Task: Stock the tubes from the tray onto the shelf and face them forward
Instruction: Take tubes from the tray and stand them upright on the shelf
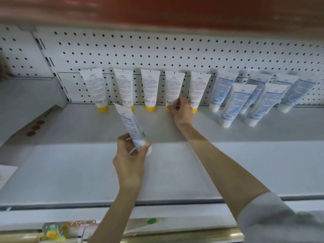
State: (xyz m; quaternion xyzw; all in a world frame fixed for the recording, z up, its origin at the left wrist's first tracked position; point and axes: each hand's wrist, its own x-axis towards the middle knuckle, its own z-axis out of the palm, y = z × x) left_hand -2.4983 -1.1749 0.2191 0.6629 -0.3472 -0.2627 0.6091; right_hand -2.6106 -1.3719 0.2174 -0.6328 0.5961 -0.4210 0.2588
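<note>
Fingers (pixel 123 140) of the left hand (pixel 130 156) are curled round the lower end of a blue-and-white tube (pixel 130 123), thumb on the right side just above its white cap. Head view, the only one. This tube is held in the air over the middle of the shelf (pixel 175 163), cap end down and tilted, with its crimped end leaning up and to the left.

Right hand (pixel 181 112): reaching to the back of the shelf, with the fingers and thumb pinching the base of the fourth yellow-capped tube (pixel 173 86). The hand hides most of that cap.

Yellow-capped tubes (pixel 149 88): five in one row, standing cap down on the shelf. Their crimped ends lean against the pegboard (pixel 157 50). Fine print and barcodes face the camera.

Blue-printed tubes (pixel 233 102): grouped to the right of the yellow row, white caps down, in two staggered rows. Two stand forward and the rest are against the pegboard. The far-right ones are blurred, so the count is uncertain. Barcodes show on the front two.

Other notes: a white sleeve (pixel 273 218) covers the right upper arm at the lower right. Three brown discs (pixel 36 128) lie on a slanted surface at the left of the shelf. Bright packets (pixel 54 232) show below the shelf's front edge, lower left.
</note>
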